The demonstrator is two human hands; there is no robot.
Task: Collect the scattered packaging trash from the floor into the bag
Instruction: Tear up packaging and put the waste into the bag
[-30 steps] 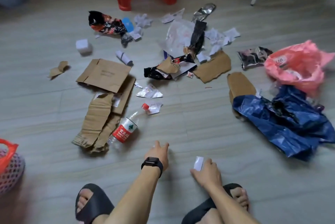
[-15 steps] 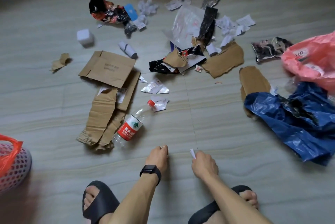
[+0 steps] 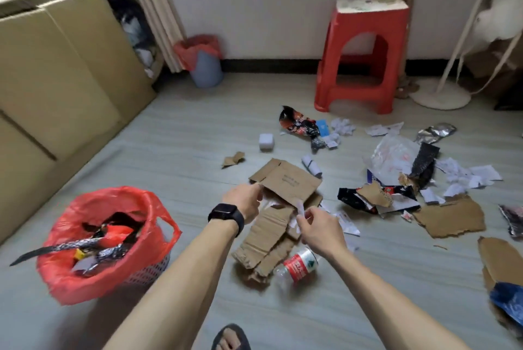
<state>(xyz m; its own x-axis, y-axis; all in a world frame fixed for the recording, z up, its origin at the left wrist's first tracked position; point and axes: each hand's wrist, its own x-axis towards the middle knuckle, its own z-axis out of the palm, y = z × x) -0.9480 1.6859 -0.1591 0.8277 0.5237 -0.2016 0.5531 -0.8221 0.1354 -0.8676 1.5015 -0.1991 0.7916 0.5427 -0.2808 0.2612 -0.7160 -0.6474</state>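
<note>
The step in hand looks like carrying a picked-up piece to the bag: the right hand [image 3: 318,229] is raised above the floor [image 3: 195,134], its fingers curled in a pinch on a small white paper scrap [image 3: 300,210]. The left hand [image 3: 244,202], with a dark watch at the wrist, hangs beside it with fingers curled; whether it holds anything cannot be told. The red bag [image 3: 154,250], lining a basket and already part filled with wrappers, stands open well to the left of both hands. The next move calls for swinging the scrap leftward over the bag's mouth and letting go. Plenty remains: flat cardboard [image 3: 285,180], a plastic bottle [image 3: 300,264] and torn wrappers lie scattered ahead.
</note>
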